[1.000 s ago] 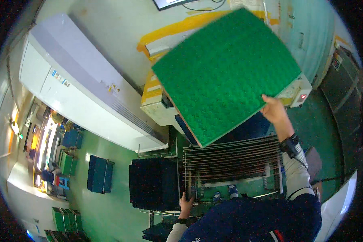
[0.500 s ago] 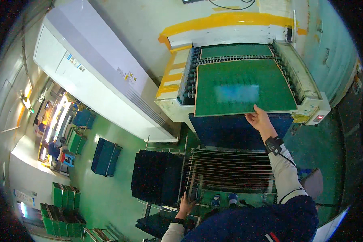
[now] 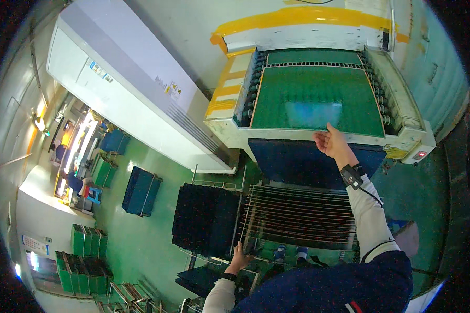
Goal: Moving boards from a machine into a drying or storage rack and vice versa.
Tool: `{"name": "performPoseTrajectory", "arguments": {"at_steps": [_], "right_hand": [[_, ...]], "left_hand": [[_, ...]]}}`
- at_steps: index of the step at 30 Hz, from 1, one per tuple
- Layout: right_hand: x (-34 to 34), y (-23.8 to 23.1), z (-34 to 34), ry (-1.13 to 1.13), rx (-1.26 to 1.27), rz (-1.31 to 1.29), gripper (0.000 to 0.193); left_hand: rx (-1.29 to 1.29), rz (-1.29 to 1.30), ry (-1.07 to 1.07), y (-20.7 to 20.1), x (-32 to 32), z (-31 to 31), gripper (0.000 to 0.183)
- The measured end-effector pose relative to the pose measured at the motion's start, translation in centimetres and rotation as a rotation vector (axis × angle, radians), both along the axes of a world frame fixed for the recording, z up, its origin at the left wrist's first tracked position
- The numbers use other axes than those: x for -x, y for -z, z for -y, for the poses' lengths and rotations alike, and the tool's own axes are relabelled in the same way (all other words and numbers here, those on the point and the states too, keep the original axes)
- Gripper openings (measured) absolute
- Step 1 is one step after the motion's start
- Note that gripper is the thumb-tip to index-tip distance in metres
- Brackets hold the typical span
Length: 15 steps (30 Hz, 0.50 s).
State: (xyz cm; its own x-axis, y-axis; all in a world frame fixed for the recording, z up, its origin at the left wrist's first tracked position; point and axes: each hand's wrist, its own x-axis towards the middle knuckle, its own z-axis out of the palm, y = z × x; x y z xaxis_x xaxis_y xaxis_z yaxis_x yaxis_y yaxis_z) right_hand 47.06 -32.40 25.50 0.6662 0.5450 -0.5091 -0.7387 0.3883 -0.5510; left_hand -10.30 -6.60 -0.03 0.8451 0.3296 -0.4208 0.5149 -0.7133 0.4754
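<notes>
A flat green panel (image 3: 316, 91) with a thin light border lies on the roller conveyor of a machine (image 3: 318, 136). My right hand (image 3: 333, 143) is just over the machine's front edge, by the panel's near edge. Its fingers are apart and nothing shows in them; whether the index fingertip touches the panel I cannot tell. Low in the view, my left hand (image 3: 238, 260) is at the metal frame of a wire rack (image 3: 297, 211), thumb and fingers apart. Next to it stands a stack of dark panels (image 3: 203, 221).
A dark blue panel (image 3: 308, 161) stands upright beneath the machine's front. A tall white cabinet (image 3: 136, 99) is at the left. Farther left on the green floor stand a dark stack (image 3: 142, 191) and racks of green panels (image 3: 83, 274). A person (image 3: 77, 183) is in the far background.
The green panel has slid farther onto the conveyor, away from me, and sits inside the front edge. My right hand has come off its near edge. My left hand stays by the rack.
</notes>
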Motion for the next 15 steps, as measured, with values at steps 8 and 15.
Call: {"name": "performPoseTrajectory", "arguments": {"at_steps": [8, 15], "right_hand": [[0.1, 0.3, 0.1, -0.034, 0.050, 0.112, 0.046], [1.2, -1.7, -0.7, 0.063, 0.344, 0.471, 0.034]], "left_hand": [[0.028, -0.016, -0.083, 0.6, -0.9, 0.9, 0.115], [-0.224, 0.031, 0.117, 3.8, 1.6, -0.5, 0.117]]}}
